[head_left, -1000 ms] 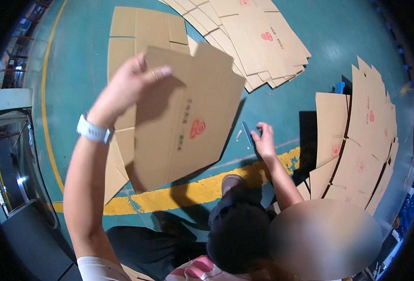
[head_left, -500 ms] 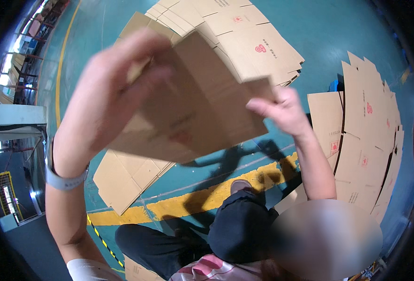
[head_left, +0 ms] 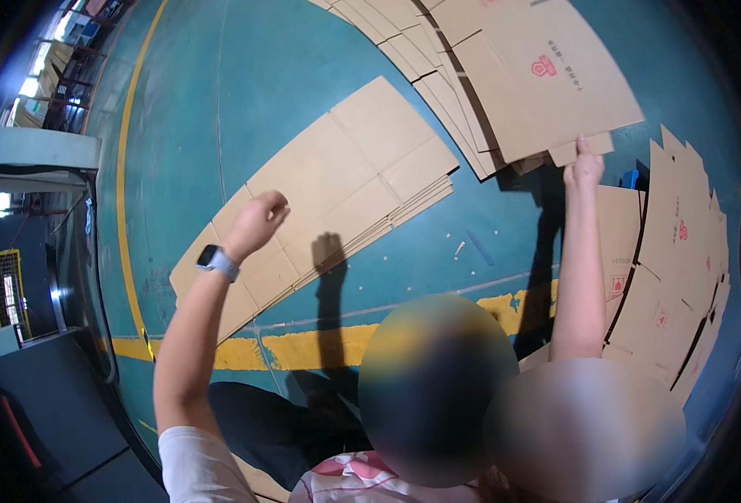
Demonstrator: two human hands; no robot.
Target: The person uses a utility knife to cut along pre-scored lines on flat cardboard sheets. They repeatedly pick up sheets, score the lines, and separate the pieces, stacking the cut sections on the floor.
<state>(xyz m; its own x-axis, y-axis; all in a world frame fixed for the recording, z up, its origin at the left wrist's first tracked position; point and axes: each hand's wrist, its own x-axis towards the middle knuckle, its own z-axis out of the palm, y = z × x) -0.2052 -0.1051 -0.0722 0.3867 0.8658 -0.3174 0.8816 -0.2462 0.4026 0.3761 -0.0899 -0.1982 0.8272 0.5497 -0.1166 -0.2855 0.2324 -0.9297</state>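
My right hand (head_left: 586, 166) is stretched out at the upper right, its fingers closed on the near flap of a flattened cardboard box (head_left: 517, 101). That box is brown with a small red print and overlaps a pile of other flattened boxes (head_left: 408, 54). Below it and to the left, my left hand (head_left: 259, 222) hovers over a second pile of flattened cardboard (head_left: 345, 168), with its fingers curled and nothing visible in them. A watch (head_left: 218, 261) with a pale strap is on the left wrist.
More flattened boxes (head_left: 681, 243) lie fanned out along the right side. A yellow floor line (head_left: 312, 346) crosses in front of my legs, and another (head_left: 127, 159) runs up the left. A dark cabinet-like block (head_left: 52, 402) stands at lower left. Two round blurred patches cover the lower middle and right.
The cardboard previously between both hands is gone from in front of me. My left hand has let go of it and lowered; my right hand now reaches farther out, holding a flap. The view has shifted.
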